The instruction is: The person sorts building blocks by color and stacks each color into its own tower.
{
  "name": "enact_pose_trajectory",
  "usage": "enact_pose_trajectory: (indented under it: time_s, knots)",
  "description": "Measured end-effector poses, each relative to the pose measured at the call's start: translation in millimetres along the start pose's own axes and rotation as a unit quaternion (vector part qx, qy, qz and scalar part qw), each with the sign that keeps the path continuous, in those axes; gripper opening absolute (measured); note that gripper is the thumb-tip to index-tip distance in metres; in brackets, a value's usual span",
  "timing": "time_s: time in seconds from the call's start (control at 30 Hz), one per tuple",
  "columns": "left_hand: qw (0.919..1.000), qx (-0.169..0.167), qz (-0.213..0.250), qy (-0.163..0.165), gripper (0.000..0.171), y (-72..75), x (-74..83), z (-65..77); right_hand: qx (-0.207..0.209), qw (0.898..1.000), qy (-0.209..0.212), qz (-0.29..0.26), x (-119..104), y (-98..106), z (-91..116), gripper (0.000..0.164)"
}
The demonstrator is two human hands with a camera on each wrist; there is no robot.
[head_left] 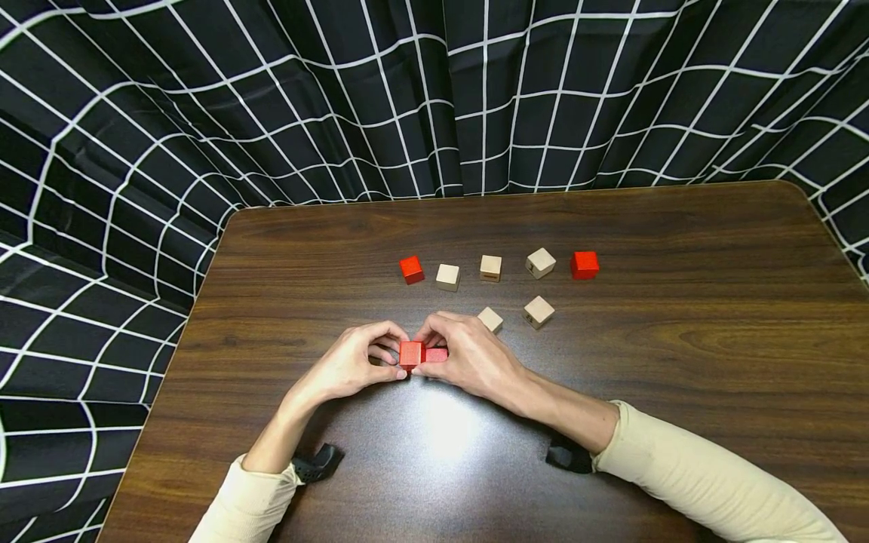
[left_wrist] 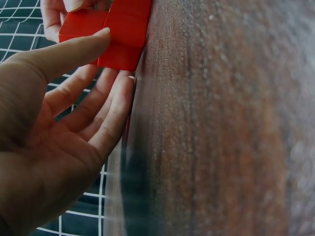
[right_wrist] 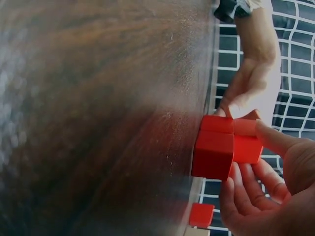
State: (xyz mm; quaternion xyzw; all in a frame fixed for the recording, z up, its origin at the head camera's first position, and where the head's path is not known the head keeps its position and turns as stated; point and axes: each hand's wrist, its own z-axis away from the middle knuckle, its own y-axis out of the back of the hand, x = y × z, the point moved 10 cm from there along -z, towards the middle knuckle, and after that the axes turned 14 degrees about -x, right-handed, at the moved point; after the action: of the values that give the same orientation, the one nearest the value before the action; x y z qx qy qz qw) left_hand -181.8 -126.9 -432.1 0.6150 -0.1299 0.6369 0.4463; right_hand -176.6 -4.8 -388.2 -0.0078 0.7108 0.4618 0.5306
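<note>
Three red blocks sit together in front of me: two side by side on the table, and an upper red block point(head_left: 411, 354) point(right_wrist: 247, 148) on the left one. The lower right red block point(head_left: 437, 354) point(right_wrist: 212, 155) shows partly beneath my right hand. My left hand point(head_left: 356, 360) point(left_wrist: 54, 132) holds the stack from the left, its thumb point(left_wrist: 93, 46) across the joint between upper and lower block. From the right, my right hand point(head_left: 471, 354) pinches the upper block, thumb on the near side and fingers on the far side.
Beyond the hands, a red block point(head_left: 411, 269) and another red block point(head_left: 584, 265) lie with several plain wooden blocks point(head_left: 491, 268) between them. One wooden block point(head_left: 490, 320) is close behind my right hand. A black gridded curtain point(head_left: 380, 98) borders the wooden table point(head_left: 679, 324).
</note>
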Motion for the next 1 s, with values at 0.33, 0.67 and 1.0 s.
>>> enact_pose_trajectory:
  time_s: [0.33,0.67,1.0]
  knots:
    - [1.0000,0.004,-0.006,-0.005,0.036,-0.2,0.8,-0.8,-0.002,1.000,0.008,-0.004,0,-1,0,0.033]
    - [1.0000,0.004,-0.007,-0.002,0.036,-0.5,-0.6,-0.2,0.001,1.000,0.024,-0.014,-2,3,1,0.038]
    - [0.9998,0.002,-0.020,-0.002,0.040,-1.3,-0.8,0.3,0.007,0.999,0.026,-0.024,1,13,4,0.038]
